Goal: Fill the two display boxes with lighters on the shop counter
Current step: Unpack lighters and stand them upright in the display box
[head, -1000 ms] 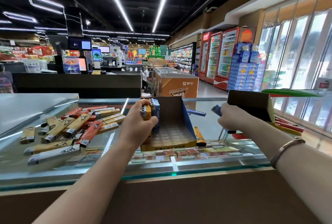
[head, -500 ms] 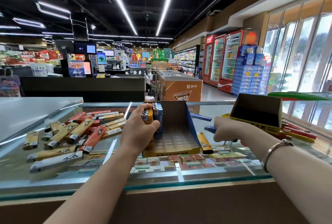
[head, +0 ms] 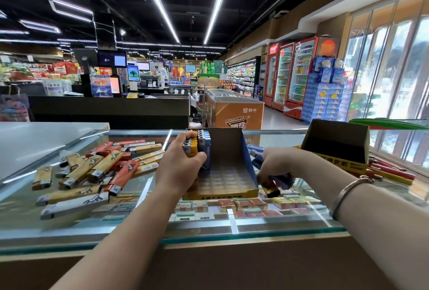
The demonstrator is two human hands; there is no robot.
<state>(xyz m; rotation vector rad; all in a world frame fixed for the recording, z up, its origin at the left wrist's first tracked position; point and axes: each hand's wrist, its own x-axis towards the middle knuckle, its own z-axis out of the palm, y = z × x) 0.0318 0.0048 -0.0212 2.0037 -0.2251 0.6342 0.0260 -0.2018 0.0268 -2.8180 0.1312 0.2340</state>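
A: Well, where do the hands sit?

B: The left hand is curled round a bundle of upright lighters, yellow ones and blue ones, pressed against the left wall of the near display box. That box stands open on the glass tabletop, its floor mostly bare, and a yellow strip runs along its front lip.

A: And the right?

B: The right hand is just right of that box, low over the glass, fingers bent down onto a few dark blue lighters. It appears to pinch them, though the blur hides exactly how many. A yellow lighter lies right beneath them. A metal bangle circles that wrist.

A: The second box?

B: The far display box sits behind the right forearm, tilted with its dark opening toward the camera, and no lighters can be seen inside it. Red lighters lie beside it on the right.

A: Anything left of the hands?

B: A loose heap of lighters, tan, red and one white, is spread over the glass, well apart from both boxes. Cigarette packs show under the glass.
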